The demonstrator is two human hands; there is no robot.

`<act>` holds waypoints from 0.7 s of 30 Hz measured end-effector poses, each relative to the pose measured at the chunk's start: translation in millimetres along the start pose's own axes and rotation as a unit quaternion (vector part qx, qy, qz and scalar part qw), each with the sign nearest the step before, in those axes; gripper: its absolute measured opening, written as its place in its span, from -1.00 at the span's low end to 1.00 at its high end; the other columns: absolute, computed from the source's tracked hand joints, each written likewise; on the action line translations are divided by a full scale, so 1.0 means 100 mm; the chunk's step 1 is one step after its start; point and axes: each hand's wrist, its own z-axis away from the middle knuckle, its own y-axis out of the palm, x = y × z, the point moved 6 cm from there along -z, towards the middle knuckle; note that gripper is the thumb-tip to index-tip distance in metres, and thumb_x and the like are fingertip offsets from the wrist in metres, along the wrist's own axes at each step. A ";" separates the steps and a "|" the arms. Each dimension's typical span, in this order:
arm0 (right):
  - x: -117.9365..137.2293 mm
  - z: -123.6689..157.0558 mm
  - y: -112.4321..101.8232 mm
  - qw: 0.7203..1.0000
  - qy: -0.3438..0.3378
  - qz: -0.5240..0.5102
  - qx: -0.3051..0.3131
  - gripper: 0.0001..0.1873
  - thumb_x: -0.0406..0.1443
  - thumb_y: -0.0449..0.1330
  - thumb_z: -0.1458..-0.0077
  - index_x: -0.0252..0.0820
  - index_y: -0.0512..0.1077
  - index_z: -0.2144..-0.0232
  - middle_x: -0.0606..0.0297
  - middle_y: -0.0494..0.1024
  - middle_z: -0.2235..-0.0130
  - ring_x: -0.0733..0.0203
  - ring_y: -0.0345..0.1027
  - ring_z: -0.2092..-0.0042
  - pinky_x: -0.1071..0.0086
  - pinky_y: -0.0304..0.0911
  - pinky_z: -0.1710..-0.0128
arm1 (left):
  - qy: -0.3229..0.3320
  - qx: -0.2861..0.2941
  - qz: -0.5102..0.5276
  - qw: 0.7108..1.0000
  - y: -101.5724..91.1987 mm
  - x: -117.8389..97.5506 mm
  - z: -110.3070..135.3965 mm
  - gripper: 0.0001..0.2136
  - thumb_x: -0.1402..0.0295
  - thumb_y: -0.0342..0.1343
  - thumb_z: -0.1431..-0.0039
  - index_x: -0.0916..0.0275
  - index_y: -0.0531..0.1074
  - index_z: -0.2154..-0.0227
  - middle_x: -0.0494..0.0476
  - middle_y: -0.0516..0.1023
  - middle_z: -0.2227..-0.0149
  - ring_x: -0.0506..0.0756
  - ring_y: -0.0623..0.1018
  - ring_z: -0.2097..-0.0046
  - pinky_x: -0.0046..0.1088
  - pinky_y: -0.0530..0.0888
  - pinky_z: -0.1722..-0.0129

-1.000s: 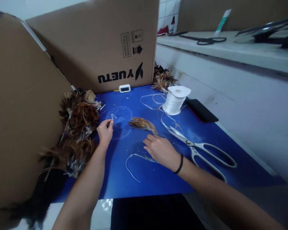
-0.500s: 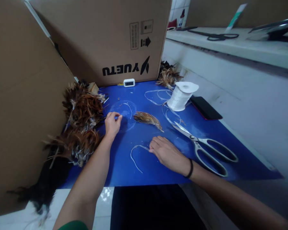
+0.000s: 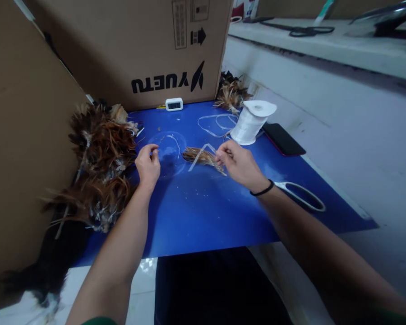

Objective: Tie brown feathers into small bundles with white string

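My right hand (image 3: pixel 239 164) pinches one end of a thin white ribbon (image 3: pixel 200 155), raised above the table; its bent free end hangs in front of a small bundle of brown feathers (image 3: pixel 203 158). That bundle lies on the blue tabletop, just left of my right hand. My left hand (image 3: pixel 148 166) hovers left of the bundle, its thumb and forefinger curved and slightly apart, with nothing visible between them. Near it a short piece of ribbon (image 3: pixel 176 143) rests on a round clear patch. My right wrist and forearm partly cover the scissors (image 3: pixel 304 196).
Brown feather bunches (image 3: pixel 101 149) crowd the left side, against a cardboard box (image 3: pixel 149 40). A white ribbon spool (image 3: pixel 252 124), a dark phone (image 3: pixel 284 139) and a small white digital display (image 3: pixel 174 104) stand or lie toward the back. Black scissors (image 3: pixel 309 30) are on the ledge at right.
My right hand has risen and moved forward, carrying the ribbon from the table's front area up over the feather bundle. My left hand stays near the same spot. The view has tilted slightly down.
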 end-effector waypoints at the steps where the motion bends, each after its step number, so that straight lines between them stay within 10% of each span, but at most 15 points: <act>1: -0.01 0.00 -0.04 1.000 0.005 -0.018 -0.005 -0.86 -0.26 0.01 -0.17 -0.18 0.24 0.41 0.34 0.45 0.46 0.36 0.33 0.45 0.43 0.22 0.41 | 0.003 -0.010 -0.008 1.000 -0.01 0.01 -0.01 -0.84 0.42 -0.05 -0.14 0.24 0.43 0.30 0.11 0.48 0.31 0.01 0.49 0.33 -0.49 0.38 0.31; 12: 0.12 0.09 -0.34 1.000 -0.016 -0.012 -0.019 -0.86 -0.23 0.04 -0.18 -0.15 0.28 0.40 0.35 0.47 0.49 0.36 0.35 0.50 0.45 0.28 0.46 | -0.021 -0.059 -0.028 0.998 -0.13 -0.04 -0.01 -0.79 0.33 -0.08 -0.20 0.26 0.44 0.36 0.07 0.48 0.44 0.02 0.49 0.30 -0.48 0.39 0.24; 21: 0.47 0.25 0.23 0.954 -0.191 0.092 0.213 -0.81 -0.43 0.00 -0.18 -0.20 0.40 0.25 0.29 0.54 0.30 0.32 0.41 0.27 0.45 0.23 0.26 | 0.080 -0.056 -0.003 0.995 -0.15 -0.29 -0.01 -0.76 0.42 0.01 -0.14 0.24 0.41 0.13 0.21 0.46 0.07 0.10 0.43 -0.02 -0.31 0.33 -0.05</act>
